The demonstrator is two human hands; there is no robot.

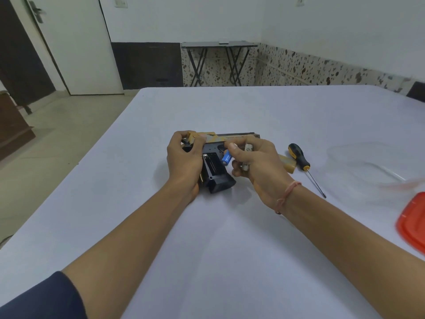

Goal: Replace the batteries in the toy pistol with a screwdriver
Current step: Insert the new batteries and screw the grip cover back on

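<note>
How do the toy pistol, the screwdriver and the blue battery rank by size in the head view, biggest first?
1. toy pistol, though partly covered
2. screwdriver, long but thin
3. blue battery, only partly showing
All three look about equally far from the camera, so the order seems safe.

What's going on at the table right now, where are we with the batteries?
A person is mid battery swap. The left grip holds the toy pistol lying on the table, its handle compartment open. The right grip pinches a blue battery beside that compartment and also holds what looks like a silver battery. The screwdriver and a gold cover lie on the table to the right.
</note>
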